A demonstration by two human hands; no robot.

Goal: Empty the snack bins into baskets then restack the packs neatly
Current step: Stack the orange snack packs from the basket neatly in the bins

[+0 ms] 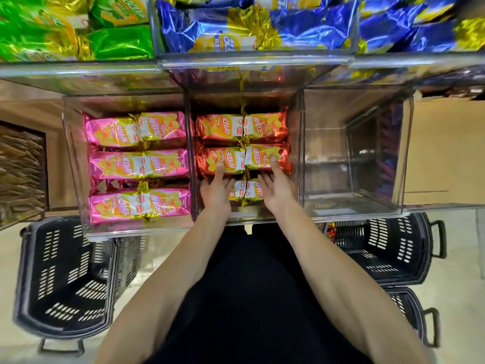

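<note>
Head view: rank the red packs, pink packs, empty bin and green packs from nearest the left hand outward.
1. Red packs: middle bin, under the left hand's fingers.
2. Pink packs: next bin to the left.
3. Empty bin: to the right, beyond the right hand.
4. Green packs: upper shelf, far left.

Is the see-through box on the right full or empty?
Empty. The right bin shows only clear walls and bare floor, while the middle bin holds red packs.
</note>
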